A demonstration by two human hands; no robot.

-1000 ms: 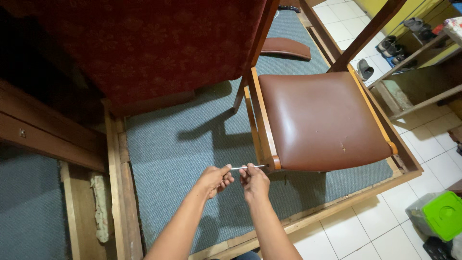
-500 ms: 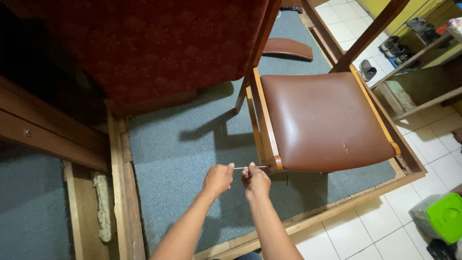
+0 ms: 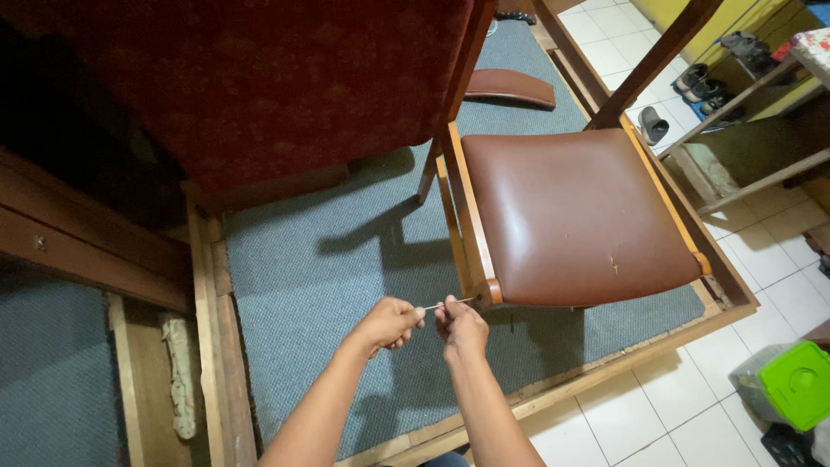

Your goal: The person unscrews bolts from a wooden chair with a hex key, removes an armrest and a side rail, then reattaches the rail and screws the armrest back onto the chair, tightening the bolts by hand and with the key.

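Note:
My left hand [image 3: 389, 322] and my right hand [image 3: 461, 327] meet over the blue-grey carpet [image 3: 346, 285]. Together they pinch a thin light-coloured stick [image 3: 450, 303] that points right, its tip touching the front left corner of a wooden chair [image 3: 471, 233] with a brown padded seat [image 3: 566, 212]. Both hands are closed around the stick, the left at its near end, the right nearer the chair. What the stick is made of is too small to tell.
A large dark red upholstered panel [image 3: 259, 86] leans over the back. The carpet lies inside a low wooden frame [image 3: 207, 346]. White floor tiles [image 3: 692, 389] lie to the right, with a green-lidded box [image 3: 800, 385], sandals [image 3: 653, 125] and a wooden bench [image 3: 743, 95].
Both hands have stayed at the chair's front corner with the stick; the view has shifted only slightly.

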